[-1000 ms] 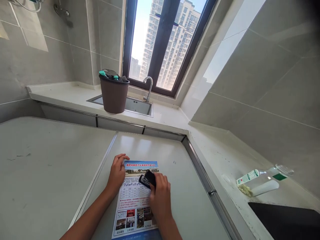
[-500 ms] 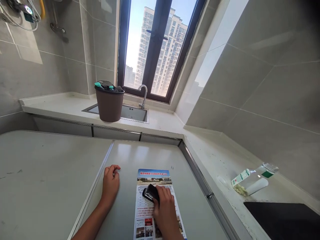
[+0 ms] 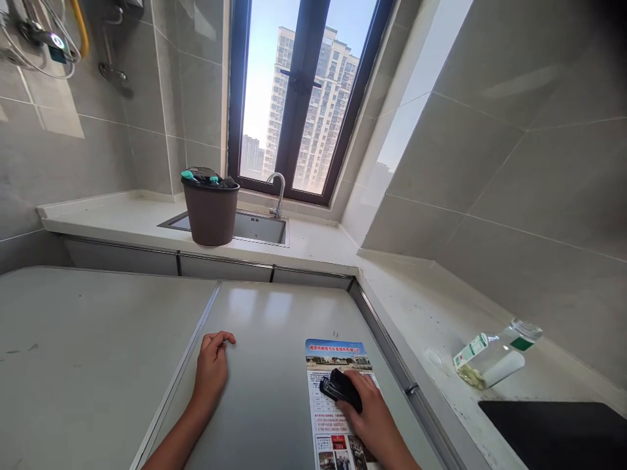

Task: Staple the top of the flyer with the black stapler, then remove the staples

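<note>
My right hand (image 3: 368, 412) grips a black stapler (image 3: 341, 389), which sits over the upper part of a printed leaflet (image 3: 329, 424). The leaflet, with a blue heading, a photo strip, text and small pictures, lies on the pale tabletop (image 3: 267, 391); my hand and forearm cover part of its right side. Whether paper is between the stapler's jaws cannot be made out. To the left, apart from the leaflet, my left hand (image 3: 212, 367) rests on the tabletop near the seam, its fingers curled in and nothing seen in them.
A brown bin (image 3: 210, 215) with a black bag and green-capped bottles stands at the counter's sink (image 3: 262, 228), beside a faucet (image 3: 278, 196). On the right counter (image 3: 396, 281) are a clear jar (image 3: 497, 356) and a black panel (image 3: 553, 431). A window (image 3: 304, 98) is behind.
My right hand has moved to the right with the stapler, and the leaflet has slid right along with it. My left hand stays nearly in place. The view has tilted slightly.
</note>
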The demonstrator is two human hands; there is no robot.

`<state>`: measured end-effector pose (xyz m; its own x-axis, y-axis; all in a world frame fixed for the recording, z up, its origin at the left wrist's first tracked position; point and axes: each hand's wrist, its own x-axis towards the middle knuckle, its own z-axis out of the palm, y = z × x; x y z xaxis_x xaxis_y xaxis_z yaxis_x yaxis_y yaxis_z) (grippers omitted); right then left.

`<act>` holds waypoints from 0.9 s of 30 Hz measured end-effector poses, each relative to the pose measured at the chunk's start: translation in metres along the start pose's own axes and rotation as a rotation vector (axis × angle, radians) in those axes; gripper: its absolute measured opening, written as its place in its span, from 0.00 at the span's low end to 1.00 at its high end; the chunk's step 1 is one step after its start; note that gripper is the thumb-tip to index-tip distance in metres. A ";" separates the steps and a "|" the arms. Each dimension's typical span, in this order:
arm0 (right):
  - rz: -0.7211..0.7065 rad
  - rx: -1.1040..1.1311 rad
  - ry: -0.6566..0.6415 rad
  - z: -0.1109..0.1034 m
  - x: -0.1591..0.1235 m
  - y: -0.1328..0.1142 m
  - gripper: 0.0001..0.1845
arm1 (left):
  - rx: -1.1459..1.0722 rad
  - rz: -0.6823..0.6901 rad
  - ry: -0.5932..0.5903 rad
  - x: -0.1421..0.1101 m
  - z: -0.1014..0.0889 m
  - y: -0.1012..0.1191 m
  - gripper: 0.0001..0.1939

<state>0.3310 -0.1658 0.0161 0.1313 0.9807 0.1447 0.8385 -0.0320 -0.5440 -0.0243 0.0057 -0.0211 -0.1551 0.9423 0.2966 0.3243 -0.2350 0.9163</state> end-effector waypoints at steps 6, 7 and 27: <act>-0.069 0.126 0.016 -0.034 0.062 0.015 0.17 | 0.002 -0.012 0.012 0.001 0.000 0.002 0.12; -0.086 0.111 0.065 -0.033 0.075 0.020 0.19 | -0.001 -0.005 0.016 0.002 0.000 0.002 0.12; -0.123 -0.026 0.224 0.012 0.119 0.081 0.22 | -0.051 -0.013 -0.005 0.001 0.000 -0.005 0.10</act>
<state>0.4080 -0.0495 -0.0207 0.1391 0.9105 0.3894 0.8682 0.0770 -0.4902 -0.0256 0.0082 -0.0254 -0.1538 0.9466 0.2835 0.2739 -0.2349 0.9326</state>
